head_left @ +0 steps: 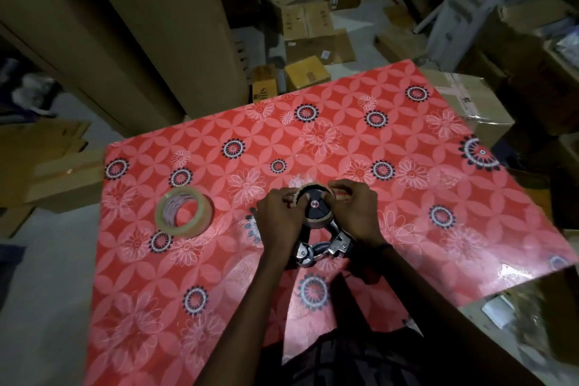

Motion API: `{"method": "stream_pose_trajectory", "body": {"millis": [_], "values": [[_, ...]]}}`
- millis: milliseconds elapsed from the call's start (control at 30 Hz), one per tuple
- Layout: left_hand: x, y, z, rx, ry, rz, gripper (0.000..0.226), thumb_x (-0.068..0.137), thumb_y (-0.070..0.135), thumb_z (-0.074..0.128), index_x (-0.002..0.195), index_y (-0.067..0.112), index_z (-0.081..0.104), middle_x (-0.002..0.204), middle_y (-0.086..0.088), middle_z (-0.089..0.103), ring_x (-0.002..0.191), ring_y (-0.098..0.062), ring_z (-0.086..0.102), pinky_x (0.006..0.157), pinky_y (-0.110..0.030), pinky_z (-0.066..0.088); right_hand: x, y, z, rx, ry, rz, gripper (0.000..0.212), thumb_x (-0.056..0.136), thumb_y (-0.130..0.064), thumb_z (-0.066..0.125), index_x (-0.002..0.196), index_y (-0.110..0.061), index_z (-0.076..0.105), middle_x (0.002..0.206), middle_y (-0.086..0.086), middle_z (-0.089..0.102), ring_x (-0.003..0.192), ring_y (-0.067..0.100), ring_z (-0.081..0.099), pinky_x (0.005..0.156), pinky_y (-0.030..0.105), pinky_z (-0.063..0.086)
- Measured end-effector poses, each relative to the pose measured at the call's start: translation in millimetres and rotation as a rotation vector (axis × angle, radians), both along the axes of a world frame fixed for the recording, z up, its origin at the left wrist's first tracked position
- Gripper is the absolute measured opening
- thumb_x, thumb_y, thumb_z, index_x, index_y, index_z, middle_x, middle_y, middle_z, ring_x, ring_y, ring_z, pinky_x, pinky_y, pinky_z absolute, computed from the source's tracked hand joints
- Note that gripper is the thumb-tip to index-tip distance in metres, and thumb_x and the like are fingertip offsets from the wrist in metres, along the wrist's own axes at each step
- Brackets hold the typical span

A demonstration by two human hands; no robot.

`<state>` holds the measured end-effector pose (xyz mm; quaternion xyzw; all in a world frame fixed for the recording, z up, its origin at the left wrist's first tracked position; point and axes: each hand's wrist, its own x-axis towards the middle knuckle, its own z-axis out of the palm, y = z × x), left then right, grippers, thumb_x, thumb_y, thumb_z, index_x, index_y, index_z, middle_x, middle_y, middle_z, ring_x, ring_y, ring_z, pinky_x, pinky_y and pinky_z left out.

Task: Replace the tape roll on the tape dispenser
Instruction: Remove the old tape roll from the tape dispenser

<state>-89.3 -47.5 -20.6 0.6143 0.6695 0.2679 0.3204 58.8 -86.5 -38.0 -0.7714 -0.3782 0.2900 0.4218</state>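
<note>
Both the left hand (279, 219) and right hand (355, 209) grip the dispenser's spent core (315, 206) (fresh tape roll (184, 212) lies left of it).

I see dispenser (316, 229) on bench (407, 141), near its middle. Left hand (279, 222) and right hand (357, 213) flank its hub. Tape roll (185, 212) lies well left. Boxes (308, 31) on floor behind bench.

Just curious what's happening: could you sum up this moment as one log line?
step: freeing cardboard core from dispenser | left hand: on core | right hand: on core | new tape roll: waiting on table
</note>
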Motion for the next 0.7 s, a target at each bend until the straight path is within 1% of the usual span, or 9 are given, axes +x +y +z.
{"method": "stream_pose_trajectory", "body": {"millis": [100,200,300,333,367,433,467,567,700], "values": [[4.3,3.0,3.5,-0.007,-0.007,0.034,0.032,0.082,0.044,0.085,0.1,0.018,0.082,0.088,0.006,0.08,0.078,-0.014,0.075,0.075,-0.033,0.061,-1.4,2.6,2.0,0.001,0.001,0.004,0.016,0.086,-0.016,0.081,0.102,-0.015,0.083,0.092,-0.005,0.082,0.084,0.008,0.077,0.084,0.033,0.066],[6.0,4.2,-0.5,-0.009,-0.033,0.056,0.031,0.081,0.043,0.087,0.097,0.017,0.083,0.085,0.008,0.08,0.074,-0.01,0.073,0.072,-0.031,0.061,-1.1,4.6,1.1,0.003,-0.007,0.002,0.014,0.085,-0.016,0.081,0.099,-0.017,0.084,0.088,-0.008,0.081,0.08,0.003,0.076,0.08,0.028,0.065],[6.1,5.9,-4.1,-0.006,-0.056,0.068,0.027,0.079,0.041,0.089,0.094,0.019,0.084,0.081,0.01,0.079,0.071,-0.005,0.072,0.071,-0.03,0.061,-1.1,5.7,2.0,-0.002,-0.03,0.001,0.012,0.085,-0.014,0.083,0.097,-0.017,0.084,0.081,-0.013,0.076,0.074,-0.009,0.069,0.069,0.008,0.056],[6.2,7.1,-5.9,-0.005,-0.066,0.068,0.026,0.079,0.04,0.089,0.093,0.018,0.084,0.081,0.01,0.079,0.071,-0.005,0.072,0.071,-0.031,0.061,-1.4,6.1,2.8,0.0,-0.028,-0.001,0.012,0.084,-0.013,0.083,0.096,-0.017,0.084,0.079,-0.014,0.075,0.072,-0.011,0.068,0.067,0.004,0.054],[6.0,8.0,-6.9,-0.008,-0.074,0.066,0.025,0.078,0.038,0.09,0.092,0.018,0.084,0.08,0.009,0.079,0.071,-0.006,0.072,0.071,-0.031,0.061,-1.7,6.2,4.0,-0.006,-0.024,-0.01,0.013,0.084,-0.013,0.083,0.095,-0.018,0.084,0.079,-0.014,0.074,0.071,-0.011,0.068,0.067,0.006,0.055],[5.9,9.8,-7.6,-0.016,-0.087,0.066,0.024,0.077,0.034,0.091,0.091,0.016,0.085,0.08,0.007,0.079,0.07,-0.007,0.072,0.07,-0.03,0.061,-1.9,7.5,5.8,-0.021,-0.012,-0.026,0.013,0.082,-0.015,0.085,0.093,-0.021,0.085,0.078,-0.015,0.075,0.071,-0.006,0.071,0.07,0.015,0.059],[5.7,10.6,-8.2,-0.019,-0.093,0.065,0.023,0.077,0.033,0.092,0.091,0.016,0.085,0.08,0.007,0.079,0.07,-0.007,0.072,0.07,-0.029,0.06,-1.7,8.4,6.8,-0.028,-0.009,-0.032,0.013,0.081,-0.015,0.085,0.092,-0.022,0.085,0.077,-0.015,0.075,0.071,-0.004,0.071,0.07,0.016,0.058],[6.0,11.1,-5.8,-0.012,-0.113,0.061,0.019,0.076,0.027,0.093,0.088,0.015,0.085,0.076,0.008,0.077,0.067,-0.005,0.07,0.067,-0.025,0.057,-1.2,11.2,9.7,-0.049,-0.026,-0.03,0.014,0.08,-0.016,0.085,0.091,-0.023,0.085,0.078,-0.014,0.075,0.07,-0.002,0.07,0.066,0.011,0.051],[9.0,10.8,1.6,-0.015,-0.13,0.071,0.013,0.075,0.023,0.094,0.083,0.018,0.085,0.068,0.013,0.071,0.063,-0.001,0.068,0.061,-0.02,0.052,-0.7,13.6,12.4,-0.05,-0.031,-0.037,0.015,0.077,-0.015,0.086,0.089,-0.023,0.084,0.077,-0.015,0.075,0.07,0.001,0.072,0.065,0.016,0.055]]}}
